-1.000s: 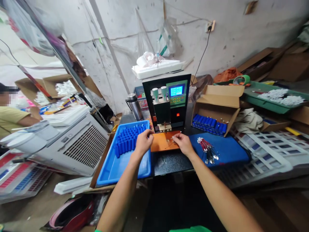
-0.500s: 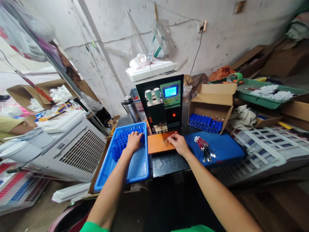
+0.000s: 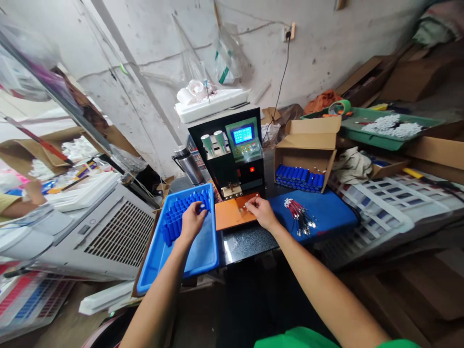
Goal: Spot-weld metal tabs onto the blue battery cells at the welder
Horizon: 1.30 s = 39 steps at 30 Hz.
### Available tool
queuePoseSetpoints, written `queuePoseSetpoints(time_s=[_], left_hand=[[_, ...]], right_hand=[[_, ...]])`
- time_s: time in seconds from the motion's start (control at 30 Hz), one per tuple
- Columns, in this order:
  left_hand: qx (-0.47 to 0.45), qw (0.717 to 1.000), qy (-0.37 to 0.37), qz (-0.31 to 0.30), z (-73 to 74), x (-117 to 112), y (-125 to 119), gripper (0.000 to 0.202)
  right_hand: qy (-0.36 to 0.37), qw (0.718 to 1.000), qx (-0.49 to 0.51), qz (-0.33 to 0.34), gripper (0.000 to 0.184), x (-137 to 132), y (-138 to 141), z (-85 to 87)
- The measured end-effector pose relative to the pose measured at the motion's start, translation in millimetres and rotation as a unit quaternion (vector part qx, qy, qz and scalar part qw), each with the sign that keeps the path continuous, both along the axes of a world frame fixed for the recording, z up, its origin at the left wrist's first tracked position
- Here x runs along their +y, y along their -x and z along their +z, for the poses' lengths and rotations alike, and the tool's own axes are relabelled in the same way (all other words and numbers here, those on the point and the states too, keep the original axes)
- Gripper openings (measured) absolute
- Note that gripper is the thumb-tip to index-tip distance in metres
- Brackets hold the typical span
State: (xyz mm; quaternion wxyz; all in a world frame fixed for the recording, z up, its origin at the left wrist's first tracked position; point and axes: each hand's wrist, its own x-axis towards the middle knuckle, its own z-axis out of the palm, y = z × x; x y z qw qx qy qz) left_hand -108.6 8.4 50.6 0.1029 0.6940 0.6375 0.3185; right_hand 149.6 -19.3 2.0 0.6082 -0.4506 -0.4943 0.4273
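Observation:
My left hand [image 3: 193,221] is closed on a blue cylindrical battery [image 3: 201,208] above the blue tray [image 3: 216,241]. Rows of upright blue batteries [image 3: 174,220] fill the tray's far part. Over the orange plate [image 3: 228,216], my right hand [image 3: 263,211] pinches a thin wire lead, mostly hidden by the fingers. Behind the plate stands a black spot welder [image 3: 232,169] with a lit screen and its electrodes [image 3: 231,191] low at the front. A bundle of red and black wire leads [image 3: 299,215] with white connectors lies on a blue mat [image 3: 329,212], right of my right hand.
A cardboard box [image 3: 308,154] of blue batteries stands right of the welder. A steel flask [image 3: 188,164] is at its left. A green tray [image 3: 387,128] of white parts sits far right, above a white crate [image 3: 377,208]. A grey air cooler [image 3: 112,232] and another person's arm [image 3: 21,203] are at left.
My left hand has lifted off the battery rows and come nearer, with one battery in its fingers. My right hand stays over the orange plate. The whole view has shifted slightly.

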Motion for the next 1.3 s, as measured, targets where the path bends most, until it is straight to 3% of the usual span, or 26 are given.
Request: queuePoseSetpoints(time_s=[0.07, 0.17, 0.23, 0.4, 0.6, 0.97, 1.3], left_hand=[[-0.103, 0.994, -0.018, 0.004, 13.4, -2.6, -11.9, 0.035], [-0.211, 0.972, 0.017, -0.102, 23.2, -5.5, -43.1, 0.038], [-0.226, 0.959, 0.059, -0.162, 17.9, -5.0, -66.7, 0.034], [-0.251, 0.939, 0.108, -0.208, -11.0, 1.0, -102.9, 0.027], [-0.227, 0.952, 0.074, -0.192, -15.5, -7.4, -106.8, 0.026], [-0.236, 0.948, 0.073, -0.198, -28.7, -9.7, -105.7, 0.020], [-0.253, 0.946, 0.068, -0.189, -29.2, -11.6, -109.3, 0.026]], right_hand=[[0.002, 1.000, 0.020, 0.002, 0.020, 2.3, 0.1, -0.5], [0.002, 0.999, 0.049, 0.002, 0.021, 6.0, -0.9, -0.9], [0.009, 0.997, 0.071, 0.005, 0.022, 7.4, -3.0, -0.2], [0.040, 0.992, 0.119, 0.009, 0.027, 8.1, -9.1, 4.2], [0.026, 0.993, 0.112, -0.003, 0.027, 10.3, -7.9, 3.3], [0.024, 0.995, 0.096, -0.004, 0.026, 7.4, -6.0, 4.3], [0.015, 0.998, 0.043, -0.039, 0.023, 15.5, 5.9, 13.7]])
